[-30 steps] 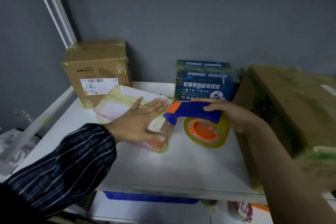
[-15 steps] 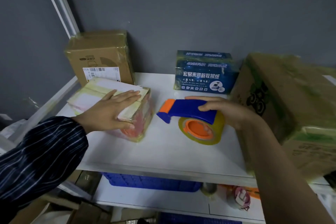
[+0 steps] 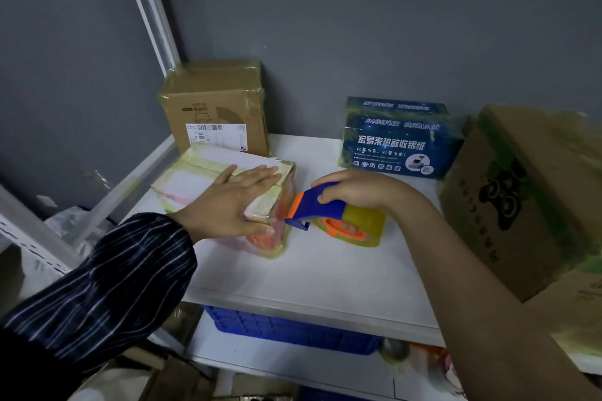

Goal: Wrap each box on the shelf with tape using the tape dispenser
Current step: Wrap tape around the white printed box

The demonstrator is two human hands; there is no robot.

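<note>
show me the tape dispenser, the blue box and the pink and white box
tape dispenser (image 3: pixel 325 212): head view, on its blue handle.
blue box (image 3: pixel 395 143): head view, on the printed front face.
pink and white box (image 3: pixel 208 169): head view, on the taped top face.

The left arm wears a long, loose sleeve (image 3: pixel 107 283) of dark navy cloth with thin pale stripes set close together. The cloth folds softly and gathers into a narrow cuff (image 3: pixel 182 229) at the wrist, beyond which the left hand (image 3: pixel 234 202) is bare. The right forearm (image 3: pixel 482 303) and right hand (image 3: pixel 355 192) are bare as far as the picture's edge.
</note>
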